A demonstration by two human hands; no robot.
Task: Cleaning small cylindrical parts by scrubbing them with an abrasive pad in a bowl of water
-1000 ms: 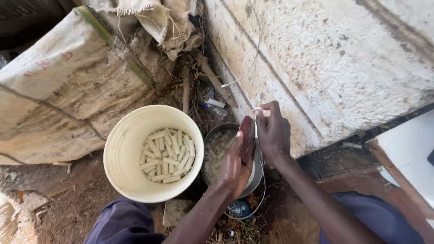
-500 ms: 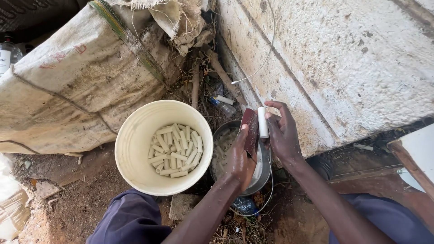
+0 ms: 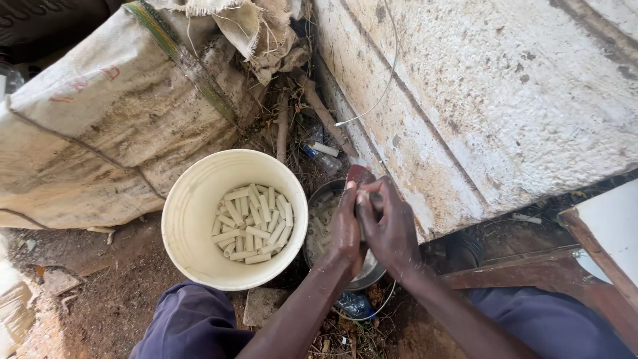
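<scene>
Hands met over a metal pot, the left hand and the right hand pressed close together around a small pale stick and what looked like a dark reddish tool poking up just above the fingers. Both hands were closed on these, though which hand held which could not be told. The work looked like trimming or scraping the stick, with scraps falling into the pot directly beneath the grip. Just to the left of the grip stood a white bucket holding a heap of similar pale sticks. Finishing this piece would call for a steady pinch and short, controlled strokes kept over the pot. Behind the grip rose a rough wall; a worn sack lay beyond the bucket.
</scene>
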